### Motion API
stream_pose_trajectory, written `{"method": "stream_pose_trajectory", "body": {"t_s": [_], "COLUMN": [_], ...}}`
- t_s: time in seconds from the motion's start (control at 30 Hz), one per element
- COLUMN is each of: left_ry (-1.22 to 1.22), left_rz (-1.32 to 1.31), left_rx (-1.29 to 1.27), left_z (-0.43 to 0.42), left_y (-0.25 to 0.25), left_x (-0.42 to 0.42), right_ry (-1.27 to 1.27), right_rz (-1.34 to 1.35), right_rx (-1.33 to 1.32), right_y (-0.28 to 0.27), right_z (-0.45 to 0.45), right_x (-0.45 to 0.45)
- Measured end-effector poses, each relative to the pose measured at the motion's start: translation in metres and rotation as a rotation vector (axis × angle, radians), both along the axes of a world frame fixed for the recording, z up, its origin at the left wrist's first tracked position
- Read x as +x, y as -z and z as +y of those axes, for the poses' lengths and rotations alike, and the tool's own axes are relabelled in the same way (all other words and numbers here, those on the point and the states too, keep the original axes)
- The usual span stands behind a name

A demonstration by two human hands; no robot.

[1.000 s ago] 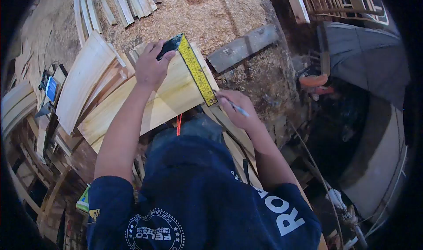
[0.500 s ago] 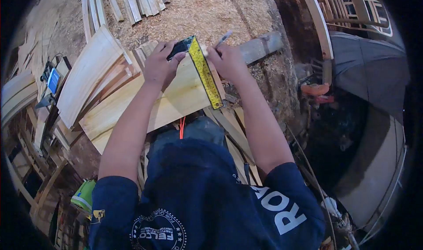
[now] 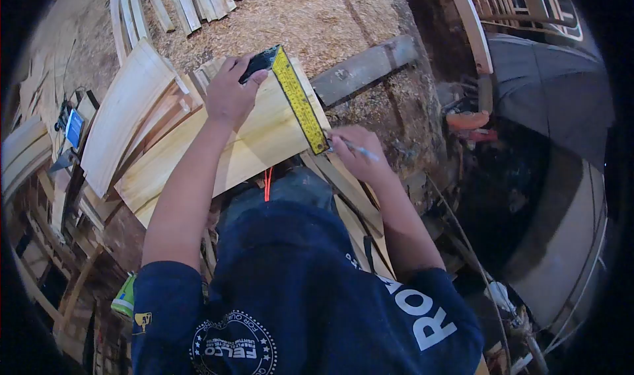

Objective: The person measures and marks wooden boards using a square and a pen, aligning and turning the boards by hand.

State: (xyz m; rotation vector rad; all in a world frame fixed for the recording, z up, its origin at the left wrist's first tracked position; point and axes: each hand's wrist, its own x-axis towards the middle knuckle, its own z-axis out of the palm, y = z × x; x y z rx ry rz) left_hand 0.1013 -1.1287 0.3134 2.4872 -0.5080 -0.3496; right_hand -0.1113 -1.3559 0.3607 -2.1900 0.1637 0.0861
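Note:
A pale wooden board (image 3: 264,127) lies slanted in front of me. Across its right end rests a try square (image 3: 298,101) with a yellow marked blade and a dark handle. My left hand (image 3: 232,91) is closed around that handle at the board's far edge. A pen or pencil (image 3: 360,149) is pinched in my right hand (image 3: 360,153), its tip by the near end of the yellow blade. The fingertips of that hand are beside the board's right edge.
Curved wood pieces (image 3: 129,117) lean left of the board. Wooden strips (image 3: 198,1) lie on shavings at the far side. A grey plank (image 3: 363,70) lies to the right. An orange-handled object (image 3: 467,120) and grey cloth (image 3: 548,91) are farther right.
My right hand has moved from the blade's far end toward me, down to its near end, still holding the pen. The left hand stays on the square's handle.

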Motion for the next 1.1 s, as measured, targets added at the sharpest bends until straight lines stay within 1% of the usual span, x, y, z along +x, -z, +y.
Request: {"method": "stream_pose_trajectory", "body": {"t_s": [0.03,0.13,0.27,0.33,0.43,0.47,0.57,0.6,0.67,0.73,0.8,0.83,0.9,0.97,1.03,1.07,1.1], "left_ry": [-0.003,-0.003,0.006,0.013,0.036,0.041,-0.119,-0.23,-0.466,-0.682,-0.799,-0.827,-0.679,-0.867,-0.889,-0.87,-0.884], "left_rz": [0.014,0.017,0.005,0.058,0.053,0.044,0.001,0.082,0.235,0.621,0.759,0.731,0.591,0.497,0.421,0.452,0.466], "left_rx": [0.009,-0.008,-0.029,0.049,0.164,0.207,0.226,0.192,0.112,-0.444,-0.732,-0.717,-0.553,-0.727,-0.967,-1.009,-1.036], "left_z": [0.0,-0.002,0.0,0.004,0.017,0.026,0.083,0.107,0.16,0.211,0.242,0.233,0.233,0.223,0.226,0.234,0.24], "left_y": [-0.002,0.0,-0.009,-0.007,-0.02,-0.027,-0.029,-0.031,-0.032,0.001,-0.006,-0.027,-0.047,-0.059,-0.043,-0.037,-0.03], "left_x": [-0.001,-0.001,-0.001,0.004,0.018,0.021,0.034,0.034,0.028,0.01,-0.014,-0.032,-0.056,-0.081,-0.098,-0.106,-0.11], "right_ry": [-0.002,0.002,0.308,0.479,0.519,0.471,0.547,0.582,0.566,0.503,0.346,0.269,0.097,-0.028,-0.052,-0.061,-0.108], "right_rz": [-0.006,0.12,0.129,0.086,0.168,0.091,0.154,0.155,0.181,0.198,0.226,0.238,0.22,0.205,0.259,0.29,0.284], "right_rx": [0.002,-0.016,0.231,0.335,0.317,0.305,0.339,0.403,0.403,0.435,0.385,0.355,0.392,0.436,0.537,0.583,0.54], "right_y": [-0.003,-0.003,-0.016,-0.023,-0.035,-0.03,-0.045,-0.04,-0.037,-0.03,-0.03,-0.032,-0.035,-0.035,-0.043,-0.045,-0.043], "right_z": [0.0,-0.001,0.004,0.006,-0.003,-0.006,0.013,0.021,0.042,0.067,0.108,0.132,0.185,0.239,0.294,0.317,0.333], "right_x": [-0.013,-0.043,-0.043,-0.034,-0.026,-0.028,-0.014,-0.01,0.001,0.016,0.037,0.047,0.068,0.089,0.109,0.117,0.126]}}
